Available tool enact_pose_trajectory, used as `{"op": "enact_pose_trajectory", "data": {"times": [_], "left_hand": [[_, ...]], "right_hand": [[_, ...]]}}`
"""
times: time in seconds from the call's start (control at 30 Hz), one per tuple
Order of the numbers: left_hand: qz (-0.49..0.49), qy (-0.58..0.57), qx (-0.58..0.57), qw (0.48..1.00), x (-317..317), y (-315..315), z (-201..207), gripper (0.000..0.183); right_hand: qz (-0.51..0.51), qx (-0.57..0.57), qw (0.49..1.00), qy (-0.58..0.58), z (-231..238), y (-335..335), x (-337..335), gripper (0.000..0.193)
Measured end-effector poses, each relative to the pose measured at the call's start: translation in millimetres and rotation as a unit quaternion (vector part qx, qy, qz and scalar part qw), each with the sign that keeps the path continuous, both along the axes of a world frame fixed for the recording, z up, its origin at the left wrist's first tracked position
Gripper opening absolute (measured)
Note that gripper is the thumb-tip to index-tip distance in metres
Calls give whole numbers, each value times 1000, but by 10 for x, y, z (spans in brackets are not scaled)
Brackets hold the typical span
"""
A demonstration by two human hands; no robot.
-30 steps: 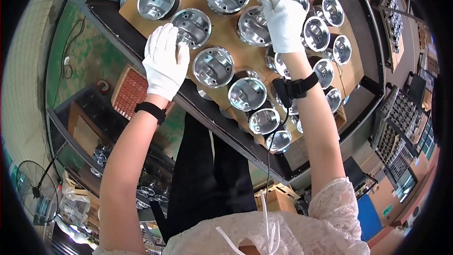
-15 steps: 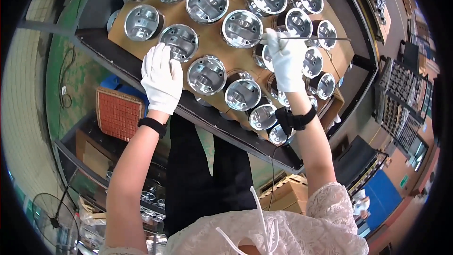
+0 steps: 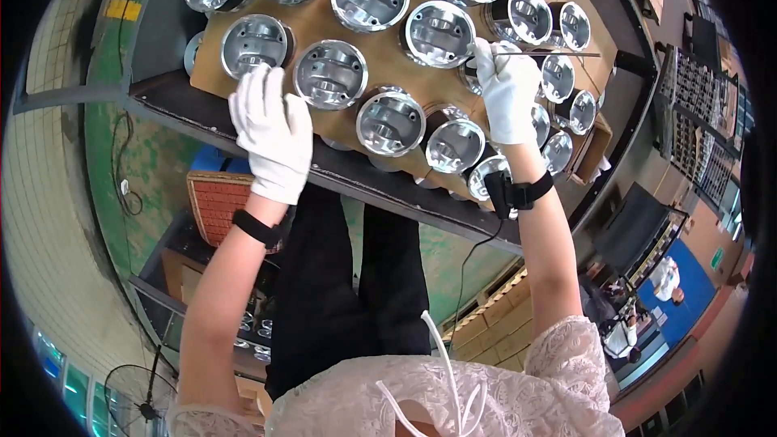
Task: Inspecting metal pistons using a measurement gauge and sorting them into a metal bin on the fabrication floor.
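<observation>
Rows of shiny metal pistons stand open side up on brown cardboard (image 3: 212,73). My left hand (image 3: 273,142), in a white glove, has its fingers stretched out at the near rim of a left-hand piston (image 3: 254,44); whether they touch it I cannot tell. Beside it is another piston (image 3: 330,74). My right hand (image 3: 510,97), also gloved in white, is closed on a thin metal rod (image 3: 558,54) that sticks out to the right. Its fingertips are by the right rim of a middle piston (image 3: 439,34). The rod's left end is hard to make out.
A dark tray edge (image 3: 364,188) runs along the near side of the cardboard. A red woven-topped stool (image 3: 218,206) stands below left, near a fan (image 3: 142,405). Racks of parts (image 3: 704,105) are at the right. A cable (image 3: 463,275) hangs from my right wrist.
The view has shifted, so the pistons appear farther right. My left hand has gone from one piston to its left neighbour, fingers spreading. My right hand still grips the rod.
</observation>
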State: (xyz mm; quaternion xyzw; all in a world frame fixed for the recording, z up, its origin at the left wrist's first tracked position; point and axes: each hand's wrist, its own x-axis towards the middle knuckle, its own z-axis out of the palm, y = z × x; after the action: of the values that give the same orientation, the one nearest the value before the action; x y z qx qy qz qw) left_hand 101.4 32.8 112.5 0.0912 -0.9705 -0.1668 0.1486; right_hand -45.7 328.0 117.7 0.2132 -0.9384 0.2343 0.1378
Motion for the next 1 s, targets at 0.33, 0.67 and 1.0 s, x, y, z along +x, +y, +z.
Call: {"op": "enact_pose_trajectory", "data": {"times": [0.33, 0.67, 1.0], "left_hand": [[-41, 34, -88, 995, -51, -648, -196, 34], [-77, 113, -73, 988, -87, -634, -288, 27], [-79, 176, -95, 976, -92, -674, -351, 22]], "right_hand": [[-127, -234, 964, 0, 516, -138, 621, 9], [-93, -15, 995, -14, 458, -238, 1551, 3], [-126, -88, 988, -31, 331, -361, 1466, 15]]}}
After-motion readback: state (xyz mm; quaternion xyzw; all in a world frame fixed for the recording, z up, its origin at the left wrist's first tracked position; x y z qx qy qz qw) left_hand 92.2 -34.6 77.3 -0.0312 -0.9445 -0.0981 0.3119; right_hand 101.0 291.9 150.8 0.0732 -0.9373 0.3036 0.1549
